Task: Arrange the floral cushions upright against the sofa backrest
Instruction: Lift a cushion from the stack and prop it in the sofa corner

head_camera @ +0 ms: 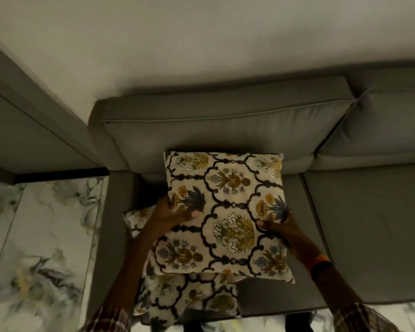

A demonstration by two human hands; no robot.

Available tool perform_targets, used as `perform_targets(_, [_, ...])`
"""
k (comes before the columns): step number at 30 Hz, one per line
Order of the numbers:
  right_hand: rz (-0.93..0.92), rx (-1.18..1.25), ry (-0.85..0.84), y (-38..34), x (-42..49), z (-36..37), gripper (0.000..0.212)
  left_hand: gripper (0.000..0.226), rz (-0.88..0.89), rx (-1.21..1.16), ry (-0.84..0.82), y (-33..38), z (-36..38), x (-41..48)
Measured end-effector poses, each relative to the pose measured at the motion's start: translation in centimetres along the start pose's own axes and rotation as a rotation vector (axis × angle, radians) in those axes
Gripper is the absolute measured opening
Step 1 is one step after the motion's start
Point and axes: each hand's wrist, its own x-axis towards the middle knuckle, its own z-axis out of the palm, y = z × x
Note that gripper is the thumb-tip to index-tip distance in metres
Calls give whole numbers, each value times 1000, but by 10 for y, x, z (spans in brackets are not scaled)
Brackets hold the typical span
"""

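Grey sofa (359, 236) seen from above; backrest cushion (213, 133) at 12 o'clock, white wall (201, 39) beyond it. Marble-patterned floor (41, 236) at 9 o'clock. A second backrest cushion (381, 125) noted at 2 o'clock.

Top floral cushion (228, 212) is held over the seat, its far edge close to the backrest cushion, tilted rather than upright. Left hand (170, 215) is clamped on its 9 o'clock edge, thumb on the face. Right hand (277, 227) is clamped on its 3 o'clock edge, an orange wristband (318, 262) on that wrist. Hands are set well apart.

A second floral cushion (189, 298) lies flat beneath at 6 o'clock; the corner of a third (137, 218) shows past the left hand.
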Motion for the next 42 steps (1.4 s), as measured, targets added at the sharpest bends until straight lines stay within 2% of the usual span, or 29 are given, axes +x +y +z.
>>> perform_targets(1, [-14,21,-6,-6,-5,-34,66,118,50,15,-33,12,29,-4])
perform_targets(2, [-41,50,-19,-11,-11,-71,52,118,114,31,-73,21,61,-3])
perform_targets(3, [-60,79,9,-17,-15,-108,46,111,154,44,-113,33,96,2])
perform_targets(6, [-122,129,64,-24,-11,-222,59,100,184,115,-192,87,209,18])
perform_targets(9, [-134,139,150,-37,6,-333,48,103,224,137,-227,135,320,43])
perform_targets(11, [-171,80,156,-51,19,-413,45,97,256,149,-255,165,398,62])
perform_targets(13, [-206,-37,127,-61,29,-486,52,88,287,162,-265,185,468,83])
perform_targets(16, [-176,-63,129,-75,49,-576,63,80,439,277,-277,216,552,107])
perform_targets(18, [-134,19,156,-81,65,-628,61,89,506,358,-285,236,606,132])
perform_targets(19, [-114,118,159,-83,74,-646,55,99,535,411,-262,251,630,140])
perform_targets(20, [-94,258,152,-84,83,-666,38,107,576,483,-252,272,658,150])
perform_targets(21, [-100,399,153,-85,94,-684,17,109,625,576,-250,295,686,159])
perform_targets(22, [-106,477,180,-90,102,-699,10,110,660,689,-242,319,711,167])
perform_targets(25, [-89,593,262,-100,130,-742,64,110,725,934,-253,386,782,194])
perform_targets(27, [-127,633,277,-101,148,-767,82,112,793,1018,-268,419,826,212])
perform_targets(30, [-117,764,304,-102,167,-796,59,104,903,1114,-296,446,885,227])
perform_targets(31, [-114,827,314,-101,173,-806,58,101,938,1142,-308,451,905,230])
perform_targets(34, [-145,843,357,-91,199,-826,65,96,1001,1207,-351,460,954,238])
perform_targets(37, [-94,861,362,-79,220,-844,67,90,1037,1214,-395,468,991,246])
perform_targets(40, [-87,943,307,-78,238,-850,70,83,1102,1187,-366,471,1009,256])
perform_targets(42, [-93,921,340,-77,247,-850,71,81,1133,1199,-347,467,1013,266])
